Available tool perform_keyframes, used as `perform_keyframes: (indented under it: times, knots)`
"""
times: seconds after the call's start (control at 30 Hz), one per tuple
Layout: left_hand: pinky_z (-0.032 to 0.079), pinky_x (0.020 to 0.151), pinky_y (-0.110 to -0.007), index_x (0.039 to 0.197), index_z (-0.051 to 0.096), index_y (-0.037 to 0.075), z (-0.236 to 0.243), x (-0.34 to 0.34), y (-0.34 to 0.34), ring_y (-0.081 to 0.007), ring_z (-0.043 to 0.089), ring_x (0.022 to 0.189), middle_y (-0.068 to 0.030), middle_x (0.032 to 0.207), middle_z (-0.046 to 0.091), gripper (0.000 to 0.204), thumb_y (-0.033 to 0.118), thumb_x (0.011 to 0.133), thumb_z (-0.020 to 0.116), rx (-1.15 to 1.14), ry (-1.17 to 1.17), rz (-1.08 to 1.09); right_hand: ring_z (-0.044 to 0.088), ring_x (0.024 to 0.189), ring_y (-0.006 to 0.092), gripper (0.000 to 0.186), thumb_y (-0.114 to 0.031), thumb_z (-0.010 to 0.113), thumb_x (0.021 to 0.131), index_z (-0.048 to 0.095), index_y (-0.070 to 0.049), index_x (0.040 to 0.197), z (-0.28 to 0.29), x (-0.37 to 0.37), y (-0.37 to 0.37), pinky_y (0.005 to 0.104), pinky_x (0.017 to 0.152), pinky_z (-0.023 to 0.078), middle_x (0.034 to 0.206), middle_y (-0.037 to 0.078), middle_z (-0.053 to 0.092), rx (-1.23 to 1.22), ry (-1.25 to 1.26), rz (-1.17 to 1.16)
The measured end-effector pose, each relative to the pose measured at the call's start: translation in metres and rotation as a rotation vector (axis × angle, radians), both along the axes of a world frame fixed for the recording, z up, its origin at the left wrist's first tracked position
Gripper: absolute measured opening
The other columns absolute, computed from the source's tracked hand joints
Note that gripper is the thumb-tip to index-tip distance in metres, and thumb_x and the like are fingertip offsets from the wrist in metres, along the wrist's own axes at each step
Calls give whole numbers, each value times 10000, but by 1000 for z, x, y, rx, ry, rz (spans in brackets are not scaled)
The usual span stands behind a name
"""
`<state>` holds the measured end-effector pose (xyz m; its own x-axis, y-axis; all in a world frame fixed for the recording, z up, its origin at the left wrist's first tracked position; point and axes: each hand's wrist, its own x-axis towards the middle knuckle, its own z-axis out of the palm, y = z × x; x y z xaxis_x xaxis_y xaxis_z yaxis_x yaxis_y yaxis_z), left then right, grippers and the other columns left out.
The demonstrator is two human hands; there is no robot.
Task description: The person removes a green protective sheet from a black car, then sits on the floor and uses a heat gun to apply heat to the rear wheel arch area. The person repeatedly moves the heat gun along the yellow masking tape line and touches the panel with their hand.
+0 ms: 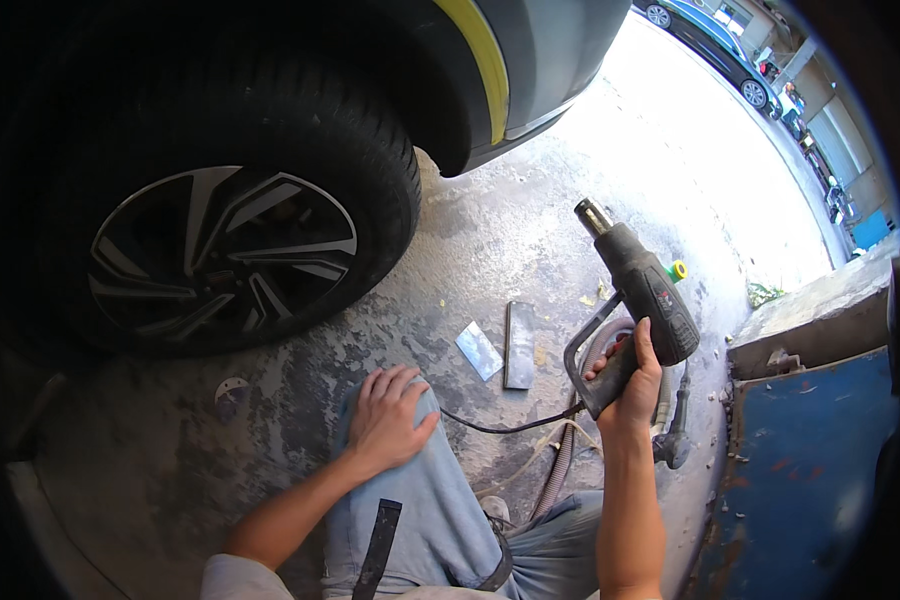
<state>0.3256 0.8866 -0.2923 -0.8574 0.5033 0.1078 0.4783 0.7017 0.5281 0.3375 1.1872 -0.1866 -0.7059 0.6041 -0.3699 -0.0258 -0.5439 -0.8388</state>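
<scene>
Right hand (632,392) wrapped tight round heat gun (655,295), well right of car wheel (220,275) (black cord (510,431) hanging off its bottom, btw). Left hand (388,420) just chilling, loosely spread over knee of jeans (410,500), bit right of wheel.

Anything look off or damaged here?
Yes. A yellow strip edges the grey car body, mismatching it; tape or filler, can't tell. Far right, the blue panel is scuffed with reddish patches. The heat gun in the right hand shows no obvious damage.
</scene>
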Motion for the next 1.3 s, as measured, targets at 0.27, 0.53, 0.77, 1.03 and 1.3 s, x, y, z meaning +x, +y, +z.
perform_keyframes:
  times: [0.27, 0.53, 0.77, 1.03, 1.3]
  knots:
    - [277, 1168, -497, 1145, 650, 64, -4, 0, -5, -323, 474, 1331, -139, 1330, 592, 415, 316, 825, 728, 4, 3, 39, 570, 513, 168, 384, -454, 669, 955, 586, -101, 830, 10, -1, -7, 327, 471, 485, 649, 13, 534, 12, 56, 1]
    - [269, 1173, -499, 1154, 651, 53, -8, -2, -9, -320, 464, 1342, -142, 1347, 583, 431, 332, 834, 722, 18, -14, 38, 590, 543, 176, 376, -452, 612, 991, 597, -101, 858, 13, 2, -7, 339, 486, 495, 668, 38, 569, 58, 106, 43]
    - [264, 1175, -500, 1159, 652, 43, -5, -1, -14, -313, 462, 1346, -142, 1354, 579, 439, 335, 839, 722, 54, -16, 52, 609, 583, 182, 380, -457, 569, 1014, 605, -100, 888, 14, 4, -10, 339, 530, 511, 691, 41, 588, 35, 160, 97]
    - [264, 1177, -493, 1149, 656, 30, -5, -1, -19, -308, 454, 1350, -142, 1341, 583, 436, 334, 844, 722, 87, -48, 49, 628, 615, 178, 382, -470, 562, 1015, 610, -105, 912, 10, 6, -11, 342, 572, 521, 713, 31, 610, -12, 182, 153]
    - [259, 1181, -488, 1142, 658, 25, -1, 1, -21, -310, 457, 1348, -148, 1340, 588, 438, 333, 839, 729, 131, -56, 52, 600, 567, 181, 379, -463, 590, 1001, 596, -107, 870, -5, 2, -16, 354, 516, 497, 681, 33, 588, 57, 38, 64]
